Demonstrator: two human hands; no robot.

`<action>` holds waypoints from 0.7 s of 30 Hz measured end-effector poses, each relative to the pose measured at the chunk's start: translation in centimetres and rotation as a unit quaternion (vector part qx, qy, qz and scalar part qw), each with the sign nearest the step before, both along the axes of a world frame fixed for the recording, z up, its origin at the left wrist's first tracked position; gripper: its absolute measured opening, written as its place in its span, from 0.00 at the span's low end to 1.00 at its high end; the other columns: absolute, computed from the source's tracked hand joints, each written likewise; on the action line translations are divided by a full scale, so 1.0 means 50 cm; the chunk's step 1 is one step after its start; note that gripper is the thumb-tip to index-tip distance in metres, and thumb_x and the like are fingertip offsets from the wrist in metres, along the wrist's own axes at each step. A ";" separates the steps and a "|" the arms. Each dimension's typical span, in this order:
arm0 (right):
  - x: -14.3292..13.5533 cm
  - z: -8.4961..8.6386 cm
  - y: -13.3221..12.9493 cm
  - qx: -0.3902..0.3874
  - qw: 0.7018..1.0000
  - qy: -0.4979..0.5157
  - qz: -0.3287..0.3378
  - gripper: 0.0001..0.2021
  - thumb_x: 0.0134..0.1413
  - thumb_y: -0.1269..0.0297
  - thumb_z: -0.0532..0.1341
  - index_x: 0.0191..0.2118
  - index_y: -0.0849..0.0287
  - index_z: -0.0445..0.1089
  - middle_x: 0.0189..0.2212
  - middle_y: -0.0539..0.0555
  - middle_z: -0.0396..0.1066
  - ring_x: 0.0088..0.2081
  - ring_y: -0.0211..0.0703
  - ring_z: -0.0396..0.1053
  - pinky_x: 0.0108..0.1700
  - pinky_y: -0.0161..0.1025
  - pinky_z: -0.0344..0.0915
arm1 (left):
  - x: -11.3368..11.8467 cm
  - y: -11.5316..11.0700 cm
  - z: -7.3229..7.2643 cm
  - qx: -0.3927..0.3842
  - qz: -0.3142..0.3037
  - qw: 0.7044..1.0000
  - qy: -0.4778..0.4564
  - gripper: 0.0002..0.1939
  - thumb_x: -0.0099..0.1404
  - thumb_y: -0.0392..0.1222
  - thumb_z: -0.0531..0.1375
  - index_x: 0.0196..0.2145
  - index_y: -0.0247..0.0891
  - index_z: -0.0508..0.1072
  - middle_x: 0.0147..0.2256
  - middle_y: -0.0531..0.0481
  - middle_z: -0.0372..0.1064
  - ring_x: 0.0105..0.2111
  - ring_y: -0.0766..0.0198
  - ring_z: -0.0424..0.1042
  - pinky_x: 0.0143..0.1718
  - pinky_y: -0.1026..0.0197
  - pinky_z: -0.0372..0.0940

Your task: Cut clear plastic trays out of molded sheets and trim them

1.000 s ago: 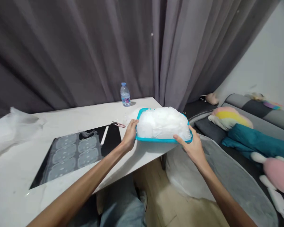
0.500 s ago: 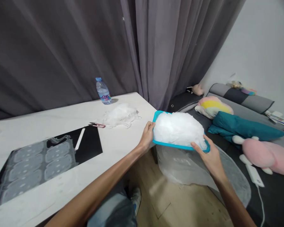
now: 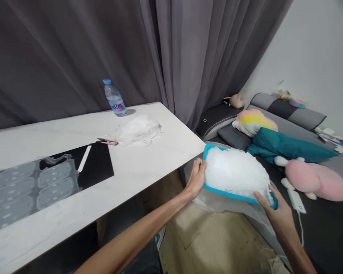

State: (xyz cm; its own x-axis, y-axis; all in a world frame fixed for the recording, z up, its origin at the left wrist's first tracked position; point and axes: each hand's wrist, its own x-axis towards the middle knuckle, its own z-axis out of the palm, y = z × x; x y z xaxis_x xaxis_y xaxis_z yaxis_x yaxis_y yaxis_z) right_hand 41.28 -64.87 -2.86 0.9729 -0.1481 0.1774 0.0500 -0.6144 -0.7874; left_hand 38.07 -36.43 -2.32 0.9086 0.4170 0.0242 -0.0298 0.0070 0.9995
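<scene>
A blue tray [image 3: 231, 195] heaped with white fluffy material [image 3: 236, 171] is held up off the right end of the table. My left hand [image 3: 196, 177] grips its left edge. At the tray's right corner, my right hand [image 3: 277, 209] is closed on the rim, with the thumb over the top. Beneath the tray hangs a large translucent plastic bag [image 3: 214, 201]. Another white fluffy pile [image 3: 140, 129] lies on the white table [image 3: 137, 163], beside small pink-handled snips [image 3: 110, 142].
A water bottle [image 3: 115, 99] stands at the table's back. On the left are a black mat [image 3: 98, 167], a white stick [image 3: 85, 158] and clear plastic sheeting with oval shapes [image 3: 54, 175]. To the right, a sofa holds a teal cushion [image 3: 294, 144] and a pink plush toy [image 3: 317, 179].
Both hands have carried the filled tray to the right and lower in view, away from the table's edge. The view has also shifted slightly.
</scene>
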 end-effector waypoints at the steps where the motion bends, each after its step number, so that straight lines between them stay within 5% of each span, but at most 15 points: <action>1: -0.001 -0.007 -0.006 0.004 1.000 0.026 -0.010 0.47 0.36 0.31 0.69 0.56 0.64 0.75 0.55 0.69 0.75 0.57 0.72 0.71 0.60 0.62 0.66 | 0.001 -0.006 -0.012 0.002 -0.002 1.000 0.004 0.21 0.73 0.61 0.52 0.30 0.44 0.55 0.34 0.51 0.58 0.41 0.54 0.61 0.50 0.53 0.59; 9: -0.004 -0.079 0.007 0.024 0.998 0.048 0.014 0.41 0.40 0.32 0.67 0.54 0.58 0.76 0.50 0.62 0.79 0.58 0.68 0.71 0.61 0.57 0.67 | -0.002 -0.022 -0.080 0.023 0.005 0.999 0.024 0.19 0.75 0.58 0.51 0.31 0.45 0.56 0.38 0.48 0.61 0.47 0.52 0.63 0.59 0.49 0.57; 15: 0.001 -0.106 -0.003 0.042 0.995 0.089 0.006 0.44 0.42 0.32 0.66 0.57 0.62 0.74 0.58 0.65 0.74 0.62 0.69 0.67 0.66 0.59 0.61 | -0.006 -0.042 -0.116 0.036 0.021 0.998 0.045 0.14 0.78 0.50 0.52 0.34 0.43 0.66 0.42 0.46 0.68 0.50 0.53 0.67 0.60 0.47 0.60; 21: 0.032 -0.097 0.010 0.023 0.991 0.129 0.014 0.51 0.36 0.30 0.66 0.58 0.70 0.72 0.59 0.73 0.72 0.62 0.71 0.68 0.67 0.60 0.59 | 0.013 -0.036 -0.151 0.040 0.037 0.996 0.068 0.17 0.75 0.47 0.61 0.58 0.40 0.73 0.58 0.41 0.70 0.51 0.54 0.74 0.52 0.46 0.72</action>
